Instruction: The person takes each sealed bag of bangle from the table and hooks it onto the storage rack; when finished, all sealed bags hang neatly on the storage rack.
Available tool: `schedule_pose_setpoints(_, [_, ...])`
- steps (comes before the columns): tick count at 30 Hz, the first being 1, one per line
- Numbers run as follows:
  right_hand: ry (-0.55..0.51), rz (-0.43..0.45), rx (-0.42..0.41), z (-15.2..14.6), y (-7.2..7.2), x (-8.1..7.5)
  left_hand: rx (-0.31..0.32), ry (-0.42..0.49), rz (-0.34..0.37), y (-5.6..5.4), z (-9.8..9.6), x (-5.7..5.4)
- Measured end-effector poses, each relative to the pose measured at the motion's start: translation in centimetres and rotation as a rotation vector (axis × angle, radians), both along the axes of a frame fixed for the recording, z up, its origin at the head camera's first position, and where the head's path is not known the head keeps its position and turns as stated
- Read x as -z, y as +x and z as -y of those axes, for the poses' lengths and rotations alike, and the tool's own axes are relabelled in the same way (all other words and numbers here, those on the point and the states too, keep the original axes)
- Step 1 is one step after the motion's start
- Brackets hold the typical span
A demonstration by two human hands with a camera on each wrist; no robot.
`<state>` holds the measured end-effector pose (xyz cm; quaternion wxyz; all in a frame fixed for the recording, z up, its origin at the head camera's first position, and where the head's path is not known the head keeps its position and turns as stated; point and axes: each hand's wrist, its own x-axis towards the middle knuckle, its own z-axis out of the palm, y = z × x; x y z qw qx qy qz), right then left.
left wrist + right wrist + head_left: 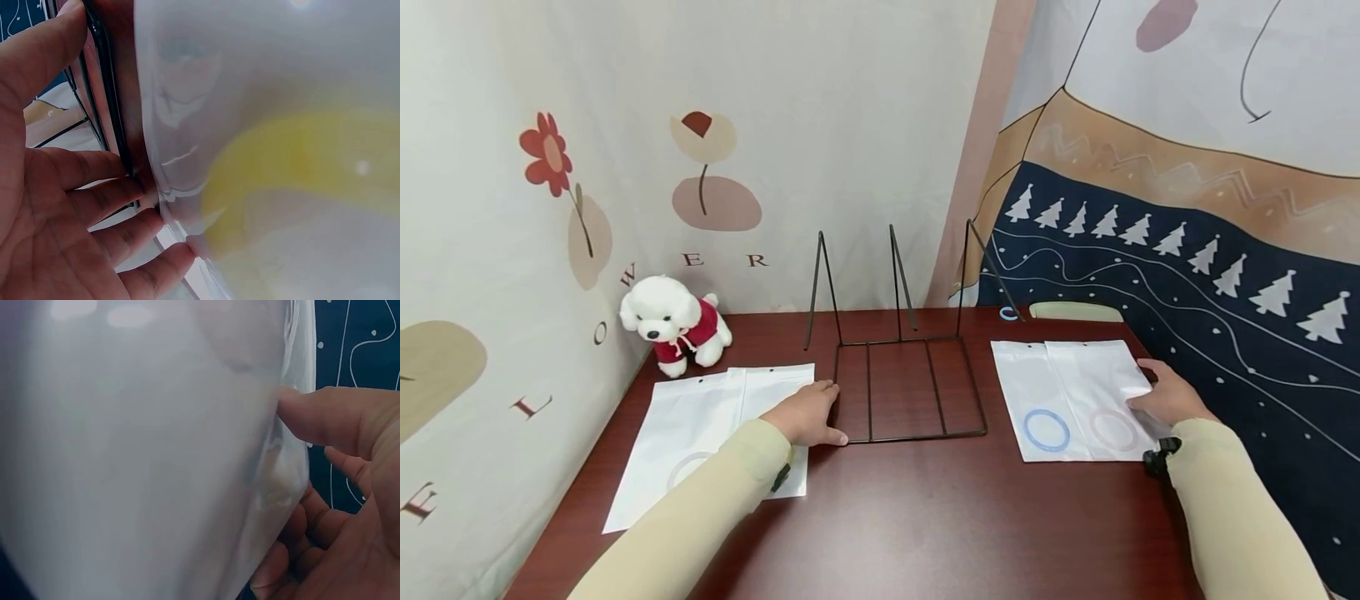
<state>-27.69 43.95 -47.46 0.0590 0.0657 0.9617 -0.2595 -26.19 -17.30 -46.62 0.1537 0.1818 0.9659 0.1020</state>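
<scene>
My left hand [808, 412] rests at the left side of a black wire rack [869, 392] with upright prongs. In the left wrist view its fingers are spread, with fingertips [119, 164] against the rack's wire [111, 94] and the edge of a white plastic bag [181, 81]. A yellow ring [281, 150] shows on that bag. My right hand [1172, 396] pinches the right edge of a white plastic bag with a pink ring [1093, 425], thumb in front and fingers behind. Overlapping this bag is another with a blue ring [1030, 437].
On the left lies a white bag [670, 425] with a pale grey ring, partly under my left sleeve. A white toy dog [703, 323] in red sits behind it. A small light-blue ring [1008, 318] lies near the back edge. Patterned cloths hang behind and to the right.
</scene>
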Motion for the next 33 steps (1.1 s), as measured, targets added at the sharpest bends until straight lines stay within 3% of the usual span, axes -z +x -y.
schedule_pose_setpoints(15, [-0.116,0.022,-0.047,-0.4,0.3,-1.5,-0.002,-0.015,0.007,-0.1,0.1,0.2])
schedule_pose_setpoints(23, [-0.156,0.041,-0.011,0.2,1.0,-2.6,-0.006,-0.013,0.019,0.1,0.0,0.0])
schedule_pose_setpoints(33, [-0.174,-0.03,0.023,0.3,1.8,-2.1,0.006,-0.021,0.012,0.2,0.1,-0.1])
